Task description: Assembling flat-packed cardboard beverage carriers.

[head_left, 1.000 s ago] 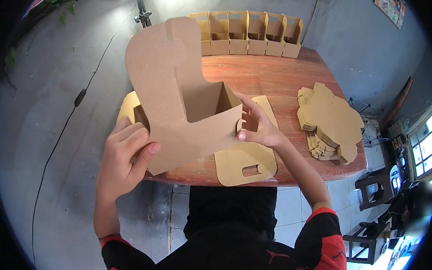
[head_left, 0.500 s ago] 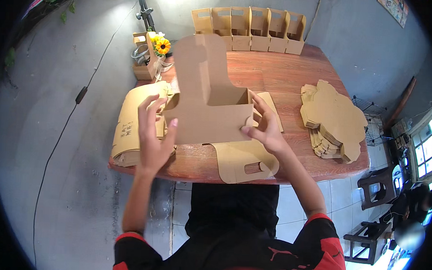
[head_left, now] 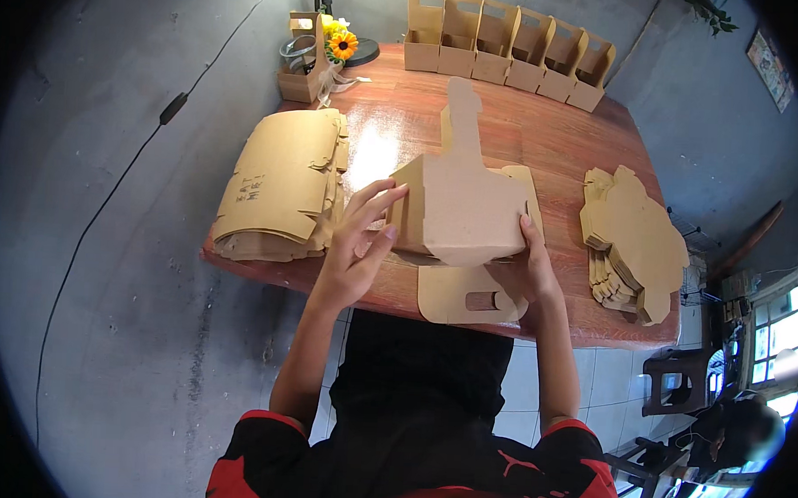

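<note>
A brown cardboard carrier box (head_left: 461, 207), partly folded, lies on the wooden table (head_left: 546, 140) with its handle tab pointing away from me. My left hand (head_left: 360, 238) touches its left side with fingers spread. My right hand (head_left: 527, 265) grips its near right corner. A flat cardboard cut-out (head_left: 455, 296) with a handle slot lies under the box at the table's near edge.
A stack of flat cardboard blanks (head_left: 282, 182) sits at the left, another stack (head_left: 635, 241) at the right. Several finished carriers (head_left: 506, 49) line the far edge. One carrier with a sunflower (head_left: 323, 50) stands at far left. A stool (head_left: 673, 390) stands on the tiled floor.
The box came down from being held up and tilted to resting on the table, handle pointing away. Both hands followed it down and now press its sides.
</note>
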### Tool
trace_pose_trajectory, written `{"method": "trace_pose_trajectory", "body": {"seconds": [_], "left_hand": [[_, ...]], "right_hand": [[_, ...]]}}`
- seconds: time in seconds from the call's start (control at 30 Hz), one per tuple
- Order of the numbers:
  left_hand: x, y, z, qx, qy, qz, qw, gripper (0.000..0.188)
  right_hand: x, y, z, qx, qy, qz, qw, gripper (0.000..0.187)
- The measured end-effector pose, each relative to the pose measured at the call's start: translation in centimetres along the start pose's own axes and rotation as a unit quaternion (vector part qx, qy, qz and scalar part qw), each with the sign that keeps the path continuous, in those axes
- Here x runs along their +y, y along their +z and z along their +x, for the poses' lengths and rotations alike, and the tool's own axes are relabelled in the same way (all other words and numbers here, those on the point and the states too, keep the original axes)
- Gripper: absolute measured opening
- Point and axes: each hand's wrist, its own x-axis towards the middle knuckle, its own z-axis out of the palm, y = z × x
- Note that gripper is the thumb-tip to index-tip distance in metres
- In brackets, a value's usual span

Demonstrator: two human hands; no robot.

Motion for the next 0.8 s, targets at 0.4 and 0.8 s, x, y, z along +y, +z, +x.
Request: {"method": "trace_pose_trajectory", "body": {"seconds": [0.4, 0.8], "left_hand": [[2.0, -0.2, 0.8, 0.03, 0.042, 0.076, 0.996, 0.049], [2.3, -0.9, 1.8, 0.124, -0.014, 0.058, 0.991, 0.047]], "right_hand": [[0.2, -2.2, 0.0, -0.164, -0.028, 0.012, 0.986, 0.09], [-5.1, -1.0, -2.1, -0.12, -0.26, -0.082, 0.955, 0.105]]}}
